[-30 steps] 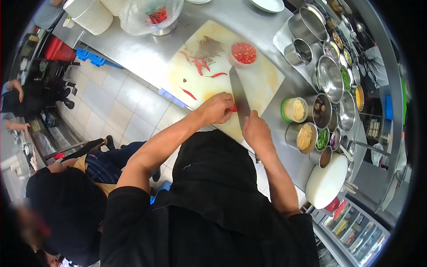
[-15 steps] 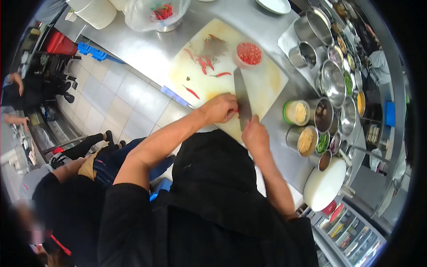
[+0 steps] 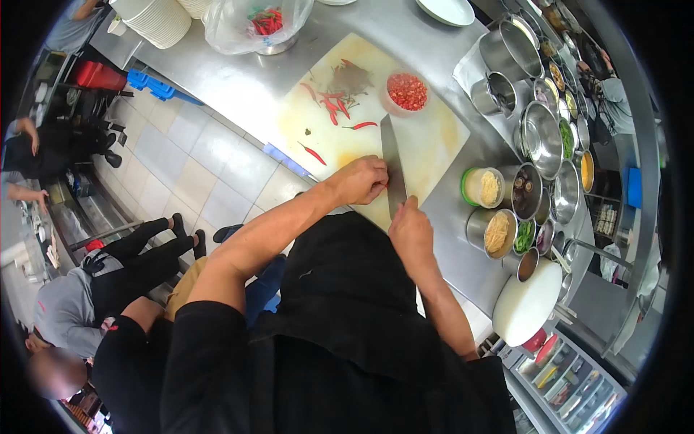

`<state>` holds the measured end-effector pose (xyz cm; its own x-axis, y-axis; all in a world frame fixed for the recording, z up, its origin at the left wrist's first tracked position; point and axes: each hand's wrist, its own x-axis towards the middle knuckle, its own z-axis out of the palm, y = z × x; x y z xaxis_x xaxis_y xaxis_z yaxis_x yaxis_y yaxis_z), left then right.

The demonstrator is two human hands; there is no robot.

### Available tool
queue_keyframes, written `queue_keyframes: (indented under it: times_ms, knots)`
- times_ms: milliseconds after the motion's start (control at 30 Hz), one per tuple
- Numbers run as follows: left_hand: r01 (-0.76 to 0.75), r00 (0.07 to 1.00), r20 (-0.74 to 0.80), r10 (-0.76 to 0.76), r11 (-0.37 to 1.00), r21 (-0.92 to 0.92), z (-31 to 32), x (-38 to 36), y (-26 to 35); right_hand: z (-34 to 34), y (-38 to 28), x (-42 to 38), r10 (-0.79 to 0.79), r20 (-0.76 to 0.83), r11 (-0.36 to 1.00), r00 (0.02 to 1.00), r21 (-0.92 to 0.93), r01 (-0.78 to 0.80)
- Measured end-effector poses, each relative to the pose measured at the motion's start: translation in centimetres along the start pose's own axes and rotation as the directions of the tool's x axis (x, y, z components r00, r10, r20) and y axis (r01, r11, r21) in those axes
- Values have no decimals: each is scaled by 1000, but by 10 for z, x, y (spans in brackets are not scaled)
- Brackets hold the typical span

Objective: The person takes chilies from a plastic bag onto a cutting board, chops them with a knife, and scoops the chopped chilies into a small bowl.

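On a pale cutting board, my left hand is closed, fingertips curled beside the knife blade. A red chili pepper is pinched there, mostly hidden by the fingers. My right hand grips the handle of a wide-bladed knife, its blade pointing away from me. Whole red chilies lie left of the knife, with more beyond. A plastic tub of chopped red chili stands past the knife tip. Near the far corner is a dark pile of trimmings.
A plastic-lined bowl holds more chilies beyond the board. Bowl stacks stand far left. Metal pots and tubs of cut ingredients line the right side, near a round white block. Other people are at the left.
The knife stays beside my left hand, with only a slight shift of both hands. At the lower left, a co-worker has moved, and a person in grey shows more fully.
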<state>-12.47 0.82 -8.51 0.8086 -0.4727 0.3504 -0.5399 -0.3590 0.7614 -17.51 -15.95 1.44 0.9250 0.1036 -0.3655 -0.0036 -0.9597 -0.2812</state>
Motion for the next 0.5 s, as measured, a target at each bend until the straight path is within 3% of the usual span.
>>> queue_keyframes:
  times_ms: [100,233,300,367,500]
  knots:
    - [6,1000,10,-6,1000,-12,0,-1,3,-20,6,4,-124,-2,992,992,-11,124]
    - [3,1000,-4,-3,1000,-4,-1,-1,-1,10,0,-7,-6,-31,1000,1000,-2,6]
    - [-13,1000,5,13,1000,-11,2,-10,7,6,3,-7,-16,-29,1000,999,14,17]
    - [44,994,-97,-46,999,-19,-6,-6,12,5,5,-3,-25,-59,999,998,37,27]
    - [44,995,-90,-44,999,-2,-8,-9,12,7,8,-3,-50,-59,998,997,39,53]
